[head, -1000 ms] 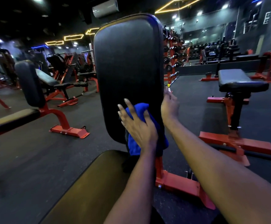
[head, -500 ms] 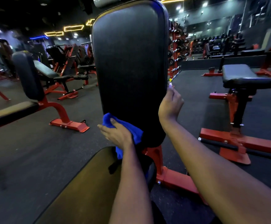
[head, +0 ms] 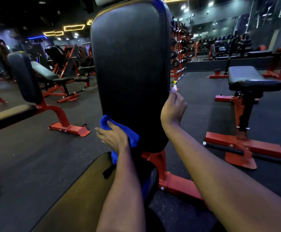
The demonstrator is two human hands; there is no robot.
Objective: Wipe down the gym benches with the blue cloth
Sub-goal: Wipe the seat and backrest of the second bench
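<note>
The upright black backrest of the red-framed bench stands right in front of me, with its tan-lit seat pad below. My left hand presses the blue cloth flat against the backrest's lower left edge, fingers stretched out to the left. Part of the cloth hangs down toward the seat. My right hand grips the backrest's right edge at mid-height, fingers curled round it. A small pale tip shows just above those fingers. I cannot tell whether it is held.
Another bench with a red frame stands to the left, and a flat padded bench on a red base to the right. A dumbbell rack rises behind the backrest. Dark rubber floor surrounds the benches.
My left hand has slid the blue cloth from the middle of the lower backrest down to its left edge. My right hand has stayed on the right edge.
</note>
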